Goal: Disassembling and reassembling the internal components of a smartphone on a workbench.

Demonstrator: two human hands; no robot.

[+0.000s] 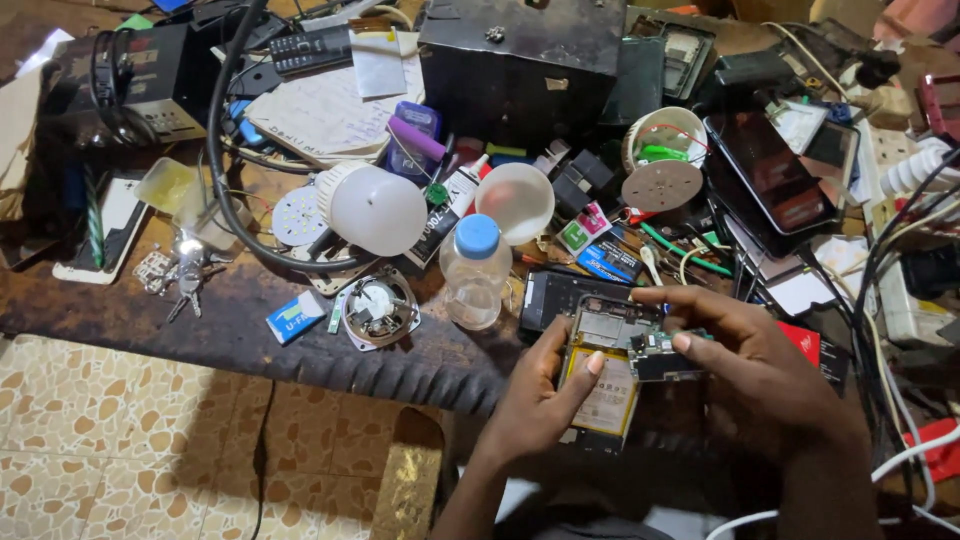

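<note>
Here, left hand grips opened phone; right hand pinches its circuit board.

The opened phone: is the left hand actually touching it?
Touching. The head view shows the left hand gripping the opened phone along its left edge, thumb pressed on the yellow battery.

My single view: a head-worn camera looking steeply down and forward at the cluttered workbench, close in. The black metal box sits at top centre; tiled floor shows below and left of it.
</note>
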